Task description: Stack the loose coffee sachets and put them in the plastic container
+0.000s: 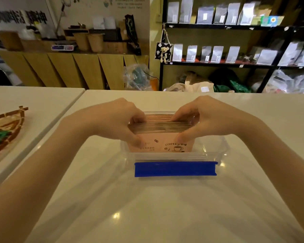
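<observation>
A stack of pink coffee sachets [161, 137] stands on edge inside a clear plastic container [216, 151] on the white table. The front sachet shows a printed cup and the word COFFEE. My left hand [116, 120] pinches the stack's left end, thumb in front and fingers behind. At the right end my right hand [209, 118] grips it the same way. The lower part of the stack is inside the container, the top rises above its rim. A blue clip [175, 168] sits on the container's near wall.
A woven basket [5, 130] with green contents lies on the neighbouring table at the left. A seam [63, 118] separates the two tables. Behind the table stand black shelves with bags [218, 55] and a wooden counter [68, 67].
</observation>
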Demonstrator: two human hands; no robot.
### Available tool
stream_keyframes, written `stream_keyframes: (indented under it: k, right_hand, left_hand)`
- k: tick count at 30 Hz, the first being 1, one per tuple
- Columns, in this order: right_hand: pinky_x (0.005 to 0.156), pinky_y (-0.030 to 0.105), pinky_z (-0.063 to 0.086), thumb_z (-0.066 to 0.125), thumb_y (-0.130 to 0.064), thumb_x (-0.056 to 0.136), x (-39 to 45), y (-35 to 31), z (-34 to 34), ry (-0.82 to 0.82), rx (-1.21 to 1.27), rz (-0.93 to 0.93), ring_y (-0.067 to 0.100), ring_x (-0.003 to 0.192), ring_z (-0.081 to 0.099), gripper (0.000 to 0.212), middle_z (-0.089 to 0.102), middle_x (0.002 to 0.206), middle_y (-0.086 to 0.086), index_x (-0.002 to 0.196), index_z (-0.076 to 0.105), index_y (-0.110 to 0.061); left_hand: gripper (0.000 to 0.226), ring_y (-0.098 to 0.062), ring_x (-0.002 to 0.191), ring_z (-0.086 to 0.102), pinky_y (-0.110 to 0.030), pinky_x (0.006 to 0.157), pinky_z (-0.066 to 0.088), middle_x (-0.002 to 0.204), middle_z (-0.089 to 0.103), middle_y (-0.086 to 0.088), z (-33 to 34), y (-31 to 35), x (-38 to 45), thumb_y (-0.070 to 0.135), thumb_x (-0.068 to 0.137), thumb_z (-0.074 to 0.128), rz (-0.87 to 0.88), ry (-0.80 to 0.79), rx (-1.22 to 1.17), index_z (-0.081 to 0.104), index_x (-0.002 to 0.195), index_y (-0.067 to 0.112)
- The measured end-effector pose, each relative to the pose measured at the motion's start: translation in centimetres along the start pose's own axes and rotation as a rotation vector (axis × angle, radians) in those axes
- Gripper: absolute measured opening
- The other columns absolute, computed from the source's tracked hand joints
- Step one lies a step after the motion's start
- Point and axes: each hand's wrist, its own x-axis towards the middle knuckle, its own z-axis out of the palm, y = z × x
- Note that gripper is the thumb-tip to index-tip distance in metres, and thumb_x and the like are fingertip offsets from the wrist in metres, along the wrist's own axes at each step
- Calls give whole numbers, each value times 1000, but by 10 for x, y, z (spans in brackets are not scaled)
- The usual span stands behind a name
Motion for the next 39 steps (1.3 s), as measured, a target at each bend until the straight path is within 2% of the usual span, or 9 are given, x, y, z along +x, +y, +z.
stream_keyframes:
  k: [4,7,10,16,21,25,32,36,39]
  right_hand:
    - [66,9,48,68,-36,71,3,3,9,-83,-41,21,7,85,58,43,60,100,-10,111,60,-24]
    - [63,0,43,69,-37,70,4,3,11,-114,-65,19,5,81,57,46,57,99,-12,113,59,-23]
    - [59,3,43,68,-39,71,4,2,12,-120,-116,16,5,81,55,48,57,100,-13,115,56,-25]
    - [72,11,38,67,-42,70,0,1,13,-79,-170,6,9,94,52,52,55,106,-9,117,53,-26]
    - [81,23,42,65,-47,70,1,-3,15,-12,-272,-10,10,92,47,52,51,103,-8,116,53,-25]
    - [75,20,39,63,-46,73,2,-4,19,-25,-264,-6,6,80,43,49,46,97,-10,116,53,-25]
    - [77,22,42,61,-47,74,4,-1,22,-3,-256,21,8,85,45,50,46,98,-10,117,51,-25]
    - [71,16,42,61,-47,73,0,-5,15,0,-190,15,9,85,50,47,55,103,-7,114,55,-24]
    - [64,10,47,60,-43,74,-14,-13,-6,70,-126,-16,2,84,57,38,63,102,-6,108,58,-26]
  left_hand:
    - [47,-13,98,52,-22,78,41,110,59,6,7,3,5,45,73,62,-33,-115,47,52,115,27]
    - [44,-13,95,52,-20,73,41,107,59,6,9,4,7,44,73,63,-34,-126,74,53,113,27]
    - [49,-12,96,52,-21,75,41,108,60,7,9,4,6,44,72,64,-37,-122,95,51,116,27]
    - [56,-11,101,49,-21,82,37,119,57,7,7,2,3,43,70,67,-38,-93,92,47,121,29]
    - [59,-9,97,47,-23,84,36,115,54,9,7,-4,3,39,66,72,-71,-65,42,46,118,31]
    - [58,-10,97,47,-24,84,38,112,52,10,8,-9,5,36,65,74,-81,-46,24,46,116,31]
    - [58,-12,101,46,-26,87,42,117,49,5,10,-12,5,35,64,75,-74,-17,22,46,114,31]
    - [56,-8,100,44,-26,88,40,119,47,7,5,-11,2,36,65,73,-56,41,11,48,115,32]
    - [44,-5,98,46,-17,80,39,117,50,9,-6,-8,-9,38,72,66,1,150,-20,50,113,32]
